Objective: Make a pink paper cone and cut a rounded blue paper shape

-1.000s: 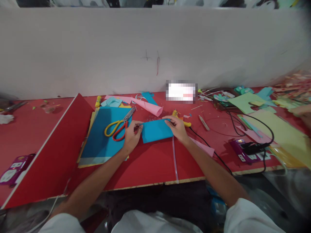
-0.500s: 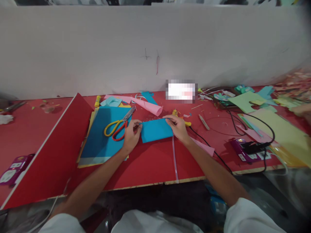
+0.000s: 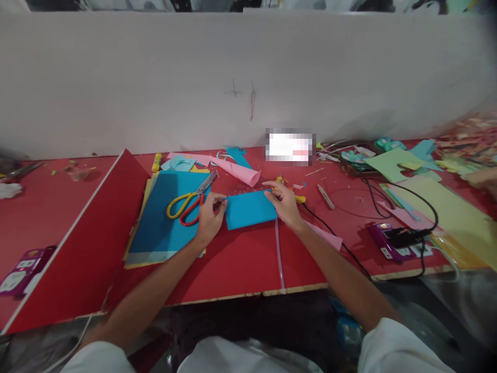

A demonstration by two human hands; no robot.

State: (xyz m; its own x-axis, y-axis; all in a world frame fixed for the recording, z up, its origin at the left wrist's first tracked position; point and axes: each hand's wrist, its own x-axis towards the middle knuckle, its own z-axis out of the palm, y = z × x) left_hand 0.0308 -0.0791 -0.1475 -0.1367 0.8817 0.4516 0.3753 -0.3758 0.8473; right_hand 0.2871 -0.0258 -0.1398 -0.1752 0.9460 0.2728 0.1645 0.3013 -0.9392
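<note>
A small folded piece of blue paper (image 3: 248,210) lies on the red table (image 3: 240,259) between my two hands. My left hand (image 3: 209,215) pinches its upper left corner with closed fingers. My right hand (image 3: 285,202) presses on its upper right corner, fingers bent onto the paper. Just left of my left hand, scissors (image 3: 188,201) with one yellow and one red handle rest on a larger blue sheet (image 3: 165,223). A pink paper cone (image 3: 236,172) lies behind the small piece.
A clear glue stick (image 3: 278,254) lies toward the front edge. A yellow-handled tool with a black cord (image 3: 297,198) sits by my right hand. Power strips (image 3: 396,242) (image 3: 21,269), green and yellow sheets (image 3: 446,207) and scraps fill the right. A white partition (image 3: 233,77) stands behind. Another person's hand (image 3: 483,178) is at far right.
Hardly anything moved. My right hand's fingers shifted slightly on the paper's upper right corner; my left hand kept its pinch.
</note>
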